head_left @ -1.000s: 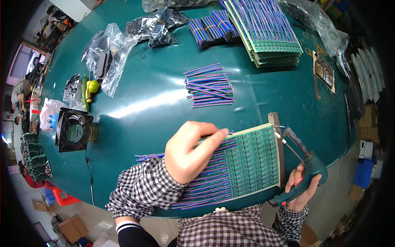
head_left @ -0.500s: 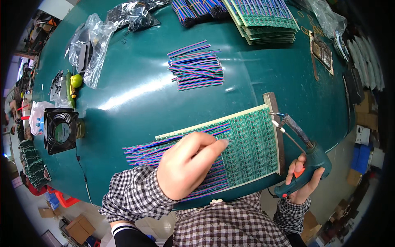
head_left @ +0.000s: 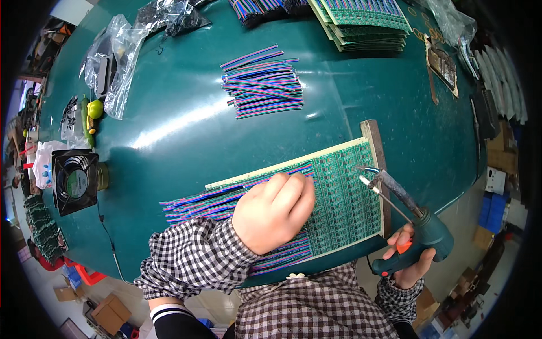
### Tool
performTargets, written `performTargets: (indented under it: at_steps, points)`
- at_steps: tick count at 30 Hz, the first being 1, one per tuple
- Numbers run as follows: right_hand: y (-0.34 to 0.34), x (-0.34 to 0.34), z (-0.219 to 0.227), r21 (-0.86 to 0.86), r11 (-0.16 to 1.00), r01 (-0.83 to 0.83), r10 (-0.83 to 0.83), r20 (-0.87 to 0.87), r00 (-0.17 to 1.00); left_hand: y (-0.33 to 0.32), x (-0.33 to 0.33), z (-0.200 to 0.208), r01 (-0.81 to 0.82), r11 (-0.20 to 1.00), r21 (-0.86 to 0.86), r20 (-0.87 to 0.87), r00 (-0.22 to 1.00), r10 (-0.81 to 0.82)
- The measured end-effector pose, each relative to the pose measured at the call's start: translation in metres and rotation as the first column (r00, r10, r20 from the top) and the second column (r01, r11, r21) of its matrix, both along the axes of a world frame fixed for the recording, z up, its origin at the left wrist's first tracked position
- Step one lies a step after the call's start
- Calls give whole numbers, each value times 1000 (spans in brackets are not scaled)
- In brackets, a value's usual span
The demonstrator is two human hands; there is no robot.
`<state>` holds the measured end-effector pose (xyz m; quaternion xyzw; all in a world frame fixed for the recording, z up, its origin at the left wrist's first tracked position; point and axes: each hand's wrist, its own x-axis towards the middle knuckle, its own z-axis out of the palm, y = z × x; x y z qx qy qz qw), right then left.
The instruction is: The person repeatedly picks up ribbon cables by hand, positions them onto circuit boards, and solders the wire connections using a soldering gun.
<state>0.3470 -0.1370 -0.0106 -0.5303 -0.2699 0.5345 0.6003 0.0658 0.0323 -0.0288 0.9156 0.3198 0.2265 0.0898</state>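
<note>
A panel of green circuit boards (head_left: 344, 203) lies in front of me, its right end against a grey-brown bar (head_left: 374, 169). Rows of multicoloured ribbon wires (head_left: 192, 206) run from the panel's middle out to the left. My left hand (head_left: 274, 212) is closed over the wire ends, its fingertips curled down at the board; whatever they pinch is hidden beneath them. In my right hand (head_left: 407, 263) is a green pistol-shaped soldering gun (head_left: 420, 240), gripped by its handle. Its tip and white feed nozzle point left above the panel's right part.
A loose pile of ribbon wires (head_left: 262, 85) lies beyond the panel. Behind it stand stacked circuit panels (head_left: 367, 25) and bundled wires (head_left: 262, 11). On the left are a black fan (head_left: 75, 182), a green fruit (head_left: 95, 109) and plastic bags (head_left: 121, 68). A soldering tray (head_left: 442, 66) sits far right.
The soldering gun's tip has moved left, from the bar to over the boards. My left hand has shifted slightly right, with its fingers curled more. The whole view has shifted a little.
</note>
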Motion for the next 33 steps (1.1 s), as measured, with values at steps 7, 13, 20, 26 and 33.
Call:
performTargets:
  at_steps: [7, 13, 20, 26, 33]
  points:
    - [-10, 1, -1, -1, 985, -173, 169, 210, 963, 5, -3, -8, 22, 997, 76, -4, 1000, -22]
    - [3, -20, 7, -141, 988, -58, 90, 227, 970, 4, -2, -11, 24, 997, 78, 20, 999, -26]
    - [15, -24, 14, -172, 976, -130, 196, 460, 866, 3, -2, -9, 24, 995, 97, 17, 1000, -26]
    - [22, -30, 16, -150, 975, -163, 222, 630, 744, 0, -1, -4, 7, 1000, 11, -20, 1000, -6]
    - [26, -31, 19, -156, 971, -182, 240, 644, 726, 0, -2, -4, 11, 1000, 14, -13, 1000, -11]
